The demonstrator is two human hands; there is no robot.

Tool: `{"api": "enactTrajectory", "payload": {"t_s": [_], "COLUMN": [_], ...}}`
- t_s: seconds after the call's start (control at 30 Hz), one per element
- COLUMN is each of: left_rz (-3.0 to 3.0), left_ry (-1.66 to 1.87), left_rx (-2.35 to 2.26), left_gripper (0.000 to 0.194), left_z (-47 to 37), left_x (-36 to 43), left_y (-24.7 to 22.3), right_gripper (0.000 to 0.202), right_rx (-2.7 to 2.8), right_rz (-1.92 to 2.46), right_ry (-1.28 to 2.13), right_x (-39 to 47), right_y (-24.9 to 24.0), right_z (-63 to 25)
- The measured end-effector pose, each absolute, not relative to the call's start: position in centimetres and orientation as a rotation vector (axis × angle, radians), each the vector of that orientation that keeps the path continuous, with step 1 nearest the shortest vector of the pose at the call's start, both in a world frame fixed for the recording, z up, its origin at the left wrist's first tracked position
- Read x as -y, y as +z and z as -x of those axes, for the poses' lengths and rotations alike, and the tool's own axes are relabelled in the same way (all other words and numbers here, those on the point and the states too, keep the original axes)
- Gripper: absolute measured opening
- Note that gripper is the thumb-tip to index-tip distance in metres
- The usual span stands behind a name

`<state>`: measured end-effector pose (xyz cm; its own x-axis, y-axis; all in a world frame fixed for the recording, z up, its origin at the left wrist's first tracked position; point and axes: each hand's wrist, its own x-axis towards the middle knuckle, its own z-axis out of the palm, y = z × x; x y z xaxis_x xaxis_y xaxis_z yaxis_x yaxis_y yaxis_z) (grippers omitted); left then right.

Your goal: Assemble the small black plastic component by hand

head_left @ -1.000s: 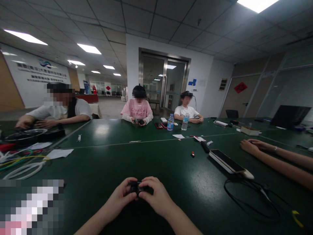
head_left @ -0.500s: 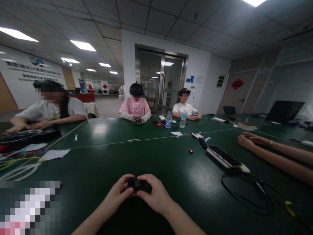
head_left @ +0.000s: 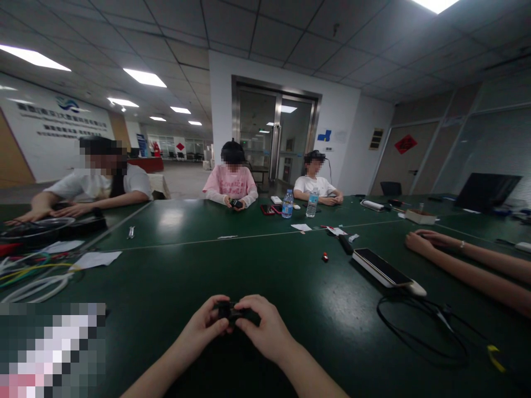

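Observation:
Between my two hands, low in the middle of the head view, is a small black object [head_left: 230,313] with a dark, partly hidden body; its kind does not show clearly. My left hand [head_left: 209,320] grips its left end, thumb in front and fingers behind. From the other side, my right hand [head_left: 262,323] pinches its right part between thumb and fingers. The object is held over the near part of the dark green table [head_left: 174,293]. Most of its underside and ends are covered by my fingers.
Several people sit around the table. A phone on a white block [head_left: 381,268] and a black cable [head_left: 418,342] lie to the right, near another person's hands [head_left: 427,239]. Water bottles [head_left: 287,204] stand farther back. Cables [head_left: 37,284] and paper [head_left: 97,258] lie at left.
The view has shifted slightly, so the scene sits a little to the right. My right-hand fingers have moved slightly on the black object; both hands still hold it.

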<state>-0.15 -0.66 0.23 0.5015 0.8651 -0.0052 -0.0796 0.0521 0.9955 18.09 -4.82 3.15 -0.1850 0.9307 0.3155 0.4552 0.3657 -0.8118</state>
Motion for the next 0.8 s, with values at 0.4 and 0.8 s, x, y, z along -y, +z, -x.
{"api": "enactTrajectory", "payload": {"t_s": [0.4,0.8], "left_rz": [-1.298,-1.231], "left_ry": [0.860,0.862], "left_rx": [-0.753,-0.723], "left_gripper": [0.048,0.055], "left_z": [0.09,-0.05], "left_x": [0.67,1.10], "left_y": [0.49,1.15], "right_gripper": [0.034,0.034], "right_rx": [1.748,1.680], "right_rz": [1.226,1.288], "right_ry": [0.735,0.902], "right_x": [4.90,4.69], "right_y": [2.94,3.38], "right_z": [-17.90,-18.25]}}
